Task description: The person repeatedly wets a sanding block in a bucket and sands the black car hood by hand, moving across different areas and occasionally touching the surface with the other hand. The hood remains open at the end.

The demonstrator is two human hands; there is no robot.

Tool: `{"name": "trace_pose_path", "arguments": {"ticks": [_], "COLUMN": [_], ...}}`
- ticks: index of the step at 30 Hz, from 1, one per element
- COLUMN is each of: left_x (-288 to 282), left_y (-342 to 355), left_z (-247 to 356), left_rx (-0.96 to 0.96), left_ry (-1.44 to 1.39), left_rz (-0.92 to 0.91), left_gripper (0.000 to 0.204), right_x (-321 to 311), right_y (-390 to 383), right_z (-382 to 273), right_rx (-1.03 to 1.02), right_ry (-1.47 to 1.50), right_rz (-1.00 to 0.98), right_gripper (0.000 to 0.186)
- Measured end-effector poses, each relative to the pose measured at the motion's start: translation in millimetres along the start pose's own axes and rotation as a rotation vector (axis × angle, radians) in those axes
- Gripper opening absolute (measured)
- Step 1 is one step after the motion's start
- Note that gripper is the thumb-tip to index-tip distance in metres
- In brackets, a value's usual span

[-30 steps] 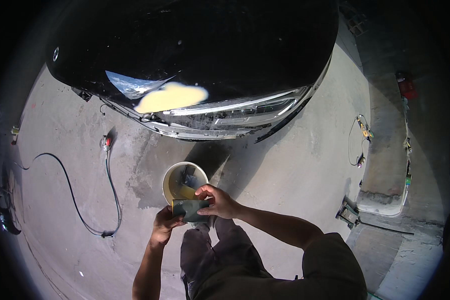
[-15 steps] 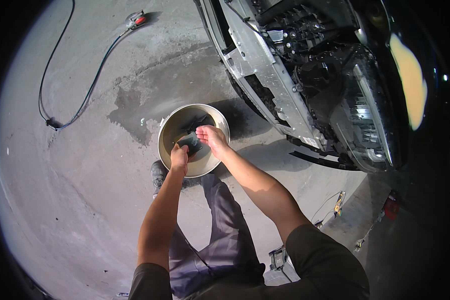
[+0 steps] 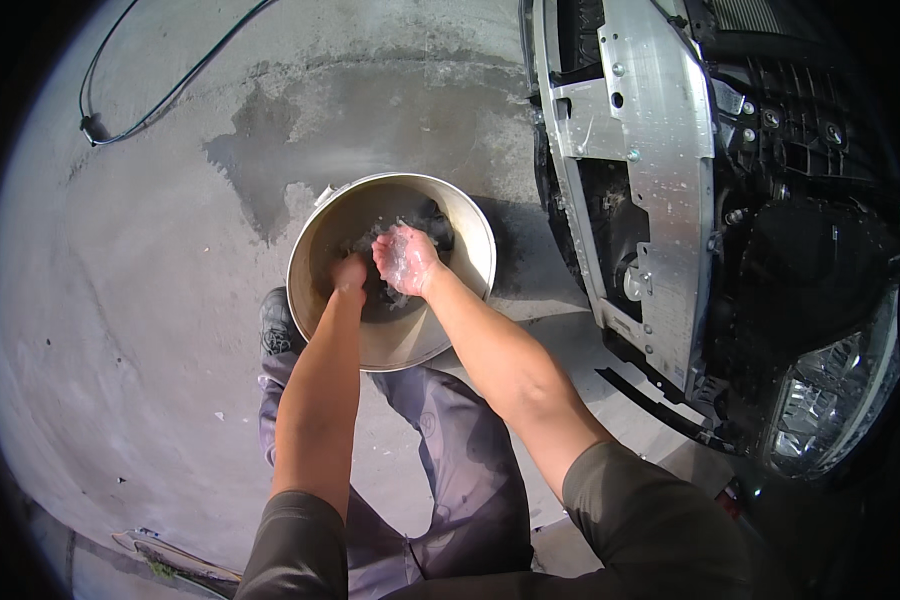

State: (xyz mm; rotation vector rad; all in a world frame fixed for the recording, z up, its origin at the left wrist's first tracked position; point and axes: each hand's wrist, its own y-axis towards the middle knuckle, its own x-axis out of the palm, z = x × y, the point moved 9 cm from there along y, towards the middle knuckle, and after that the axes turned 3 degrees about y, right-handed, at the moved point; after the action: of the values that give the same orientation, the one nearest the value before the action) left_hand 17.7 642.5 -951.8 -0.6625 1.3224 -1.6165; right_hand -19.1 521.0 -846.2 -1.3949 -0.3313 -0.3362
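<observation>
Lowered into the bucket [image 3: 473, 222], right hand [image 3: 407, 260] cups water [image 3: 399, 297], fingers unclenched; left hand's [image 3: 348, 272] grasp unclear; floor [image 3: 170, 320] spreads leftward.

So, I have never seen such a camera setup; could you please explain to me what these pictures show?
This is no machine but a person with bare hands, filmed from above by a fisheye camera worn on the head. The bucket stands on the floor. Over it, the right hand is open, palm up, with water on it. The left hand is lower in the bucket; what it holds, if anything, is hidden. At right is a car; a hose lies at upper left.
</observation>
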Motion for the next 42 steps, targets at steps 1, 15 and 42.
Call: {"name": "trace_pose_path", "arguments": {"ticks": [1, 15, 42], "left_x": [1.8, 101.7, 262.2], "left_y": [-28.4, -844.1, -879.7], "left_z": [8.5, 313.1, 206.4], "left_rx": [-0.012, 1.929, 1.633], "left_ry": [-0.254, 0.164, 0.431], "left_rz": [-0.116, 0.146, 0.610], "left_gripper": [0.022, 0.065, 0.067], "right_x": [16.9, 242.2, 162.2], "right_y": [-36.3, -840.3, -932.8], "right_z": [11.0, -104.3, -257.4], "right_rx": [0.107, -0.990, -1.844], "right_ry": [0.054, -0.998, -2.676], "right_rz": [-0.064, -0.656, 0.156], "right_gripper": [0.034, 0.043, 0.073]}}
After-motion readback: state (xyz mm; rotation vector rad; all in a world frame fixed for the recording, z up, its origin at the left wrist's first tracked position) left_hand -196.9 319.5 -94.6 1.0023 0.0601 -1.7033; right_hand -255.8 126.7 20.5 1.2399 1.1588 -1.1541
